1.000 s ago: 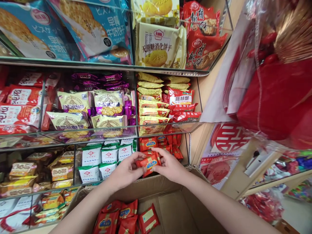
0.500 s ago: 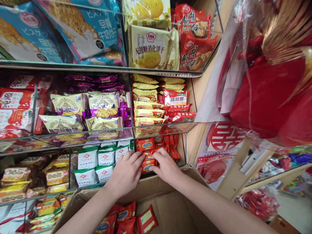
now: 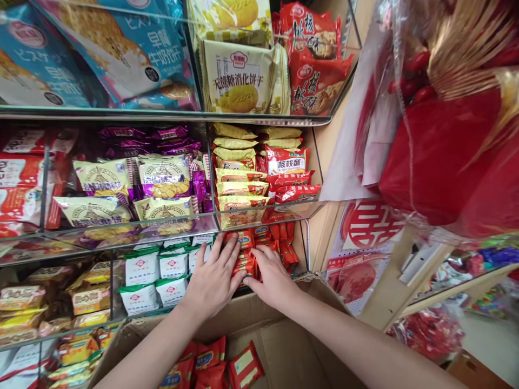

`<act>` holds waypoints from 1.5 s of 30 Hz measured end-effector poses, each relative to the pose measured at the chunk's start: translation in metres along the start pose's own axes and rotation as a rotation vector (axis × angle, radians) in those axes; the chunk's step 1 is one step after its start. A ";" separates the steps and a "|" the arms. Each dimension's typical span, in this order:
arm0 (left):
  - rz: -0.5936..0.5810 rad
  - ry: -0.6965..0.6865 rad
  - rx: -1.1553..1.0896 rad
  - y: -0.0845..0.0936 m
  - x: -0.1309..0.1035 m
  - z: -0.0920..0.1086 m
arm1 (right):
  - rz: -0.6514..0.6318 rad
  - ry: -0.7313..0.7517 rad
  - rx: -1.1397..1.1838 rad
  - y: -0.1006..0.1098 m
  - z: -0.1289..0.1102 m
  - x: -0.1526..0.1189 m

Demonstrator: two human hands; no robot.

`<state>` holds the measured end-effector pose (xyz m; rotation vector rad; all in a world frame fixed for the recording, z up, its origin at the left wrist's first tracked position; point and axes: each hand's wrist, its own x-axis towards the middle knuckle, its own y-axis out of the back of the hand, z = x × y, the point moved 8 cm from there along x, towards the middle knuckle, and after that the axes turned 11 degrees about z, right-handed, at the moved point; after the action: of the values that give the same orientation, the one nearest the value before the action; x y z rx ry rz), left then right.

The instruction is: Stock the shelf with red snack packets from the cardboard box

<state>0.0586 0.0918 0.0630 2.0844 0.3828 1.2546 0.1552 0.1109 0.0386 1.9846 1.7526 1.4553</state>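
Small red packets [image 3: 245, 263] are stacked in a lower shelf compartment. My left hand [image 3: 214, 275] lies against the left side of this stack, fingers spread and pointing up the shelf. On the stack's right side, my right hand [image 3: 271, 274] touches the front packets with thumb and fingers apart. Neither hand is closed round a packet. Beneath my forearms is an open cardboard box [image 3: 284, 346], with several loose red packets [image 3: 245, 364] at its bottom left.
White-and-green packets [image 3: 140, 267] fill the compartment to the left. A clear shelf lip [image 3: 259, 213] runs just above my hands. Wrapped red decorations [image 3: 441, 156] hang at the right, beside a wooden shelf post [image 3: 389, 275].
My left hand has shifted up along the stack and its fingers have spread. My right hand has moved slightly left. The view has shifted a little.
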 end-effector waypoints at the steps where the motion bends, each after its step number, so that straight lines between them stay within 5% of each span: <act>1: -0.008 0.002 0.008 -0.002 0.000 -0.001 | -0.026 -0.007 -0.021 -0.002 0.000 0.000; 5: -0.029 0.012 0.039 -0.004 -0.003 -0.001 | -0.149 0.026 -0.051 -0.012 -0.003 0.002; 12: -0.047 0.063 0.062 -0.002 -0.005 0.001 | -0.164 0.065 -0.059 -0.014 -0.003 0.000; 19: -0.033 0.076 0.011 0.003 -0.009 0.000 | -0.109 -0.027 -0.229 0.014 0.006 0.002; 28: -0.038 0.059 0.003 0.002 -0.008 0.000 | -0.153 0.068 -0.298 0.017 0.014 0.011; 34: -0.034 -0.029 -0.022 0.030 -0.007 0.007 | -0.038 0.251 -0.216 0.052 -0.024 -0.013; 37: -0.106 -0.093 -0.082 0.045 -0.014 0.016 | -0.343 0.459 -0.209 0.025 -0.052 -0.056; 41: -0.230 -0.134 -0.234 0.044 -0.035 0.033 | -0.841 0.562 -0.303 -0.051 -0.048 -0.126; 45: -0.294 -0.197 -0.407 0.030 -0.055 0.050 | -0.848 0.449 -0.355 -0.109 -0.022 -0.154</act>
<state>0.0720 0.0199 0.0311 1.7114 0.3011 0.8617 0.0842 0.0099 -0.1055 0.6122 1.9279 1.7404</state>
